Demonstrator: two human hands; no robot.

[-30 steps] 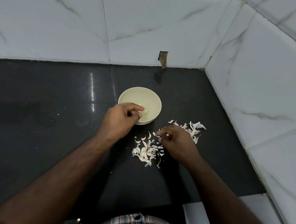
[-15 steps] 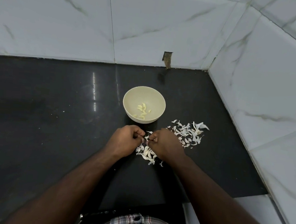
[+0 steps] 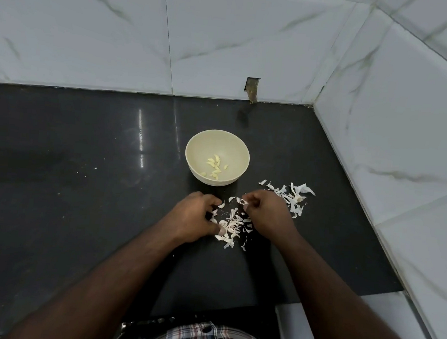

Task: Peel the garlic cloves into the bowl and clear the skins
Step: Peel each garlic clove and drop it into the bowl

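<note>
Head camera looks down on a cream bowl on the dark counter, a small cluster of pale yellow peeled cloves lying in its bottom. Papery white skins lie scattered just in front of it, more skins to the right. Left hand is curled at the pile's edge; what it holds, I cannot tell. Right hand is curled too, fingertips pinching a sliver of skin.

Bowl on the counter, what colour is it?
The bowl is a pale cream, plain with no pattern; the head view shows it clearly against the black counter.
</note>
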